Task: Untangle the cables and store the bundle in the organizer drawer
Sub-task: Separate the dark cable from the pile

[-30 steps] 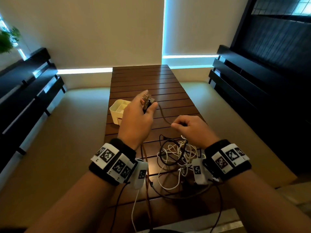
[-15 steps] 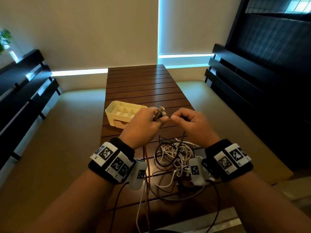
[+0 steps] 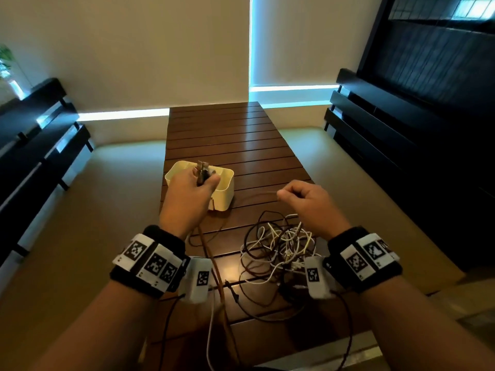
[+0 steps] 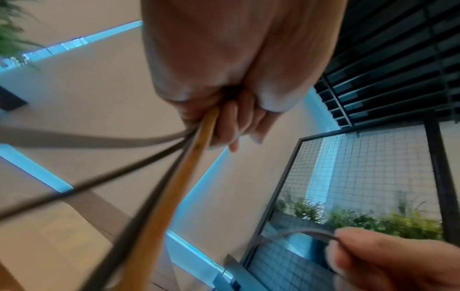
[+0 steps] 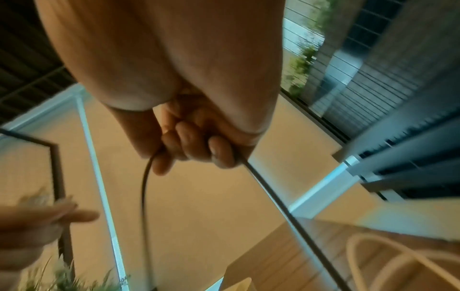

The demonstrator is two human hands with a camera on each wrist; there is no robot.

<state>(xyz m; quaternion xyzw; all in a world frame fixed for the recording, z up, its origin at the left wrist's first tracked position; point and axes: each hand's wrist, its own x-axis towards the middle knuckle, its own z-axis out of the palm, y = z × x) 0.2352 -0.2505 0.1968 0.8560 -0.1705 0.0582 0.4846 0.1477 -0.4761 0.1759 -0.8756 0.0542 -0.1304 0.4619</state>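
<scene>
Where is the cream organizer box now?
In the head view, the organizer box stands on the wooden table, left of centre, just behind the left hand.

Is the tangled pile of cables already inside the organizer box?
No, the tangled cables lie on the wooden table in front of the right hand, outside the cream organizer box.
</scene>
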